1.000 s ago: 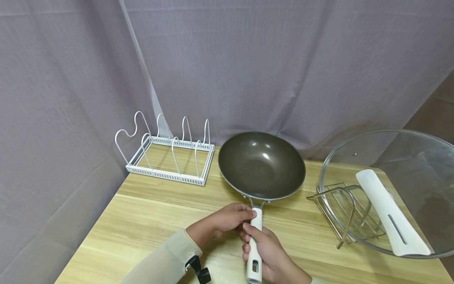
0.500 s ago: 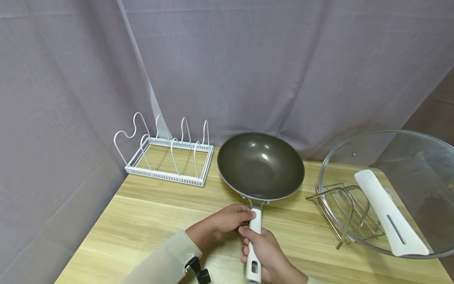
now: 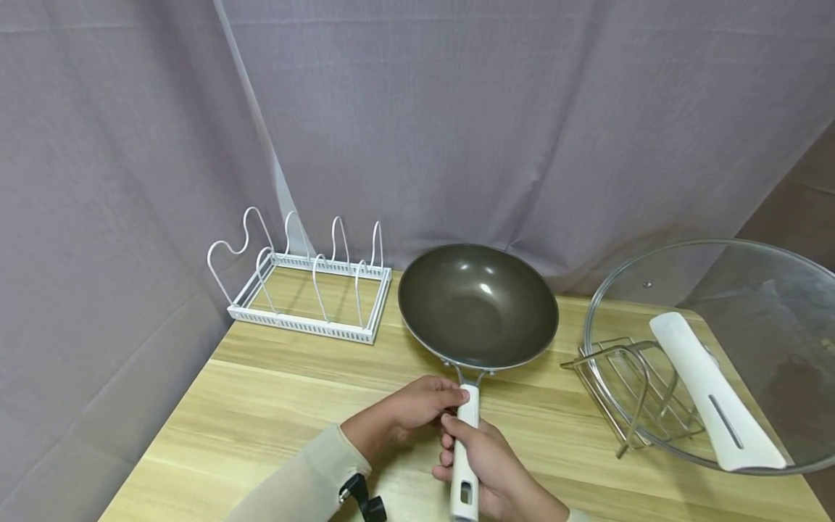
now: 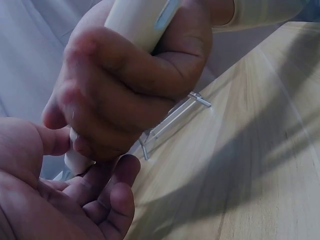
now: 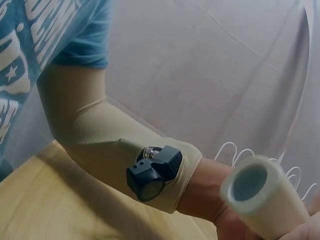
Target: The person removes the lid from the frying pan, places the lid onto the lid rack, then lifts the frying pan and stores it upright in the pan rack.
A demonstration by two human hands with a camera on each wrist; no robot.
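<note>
A dark-coated wok (image 3: pixel 476 308) with a long white handle (image 3: pixel 464 464) is at the middle of the head view, its hollow facing up. My left hand (image 3: pixel 424 406) pinches the handle near the wok, thumb on top. Lower down, my right hand (image 3: pixel 489 464) grips the same handle, fingers curled round it. In the left wrist view the right hand (image 4: pixel 115 90) wraps the handle, while the left hand (image 4: pixel 65 195) has its thumb against it near the far end. Whether the wok's base touches the table is hidden. The right wrist view shows the handle's hollow end (image 5: pixel 250 185).
A white wire rack (image 3: pixel 306 330) with upright loops stands left of the wok on the wooden table (image 3: pixel 261 413). On the right, a large glass lid (image 3: pixel 626 290) with a white grip (image 3: pixel 717 399) leans in a metal wire stand (image 3: pixel 620 406). Grey curtain (image 3: pixel 417 109) hangs behind.
The scene shifts very slightly left in the head view. Both hands stay on the handle; the right hand's fingers move a little. Rack, lid and stand keep their places.
</note>
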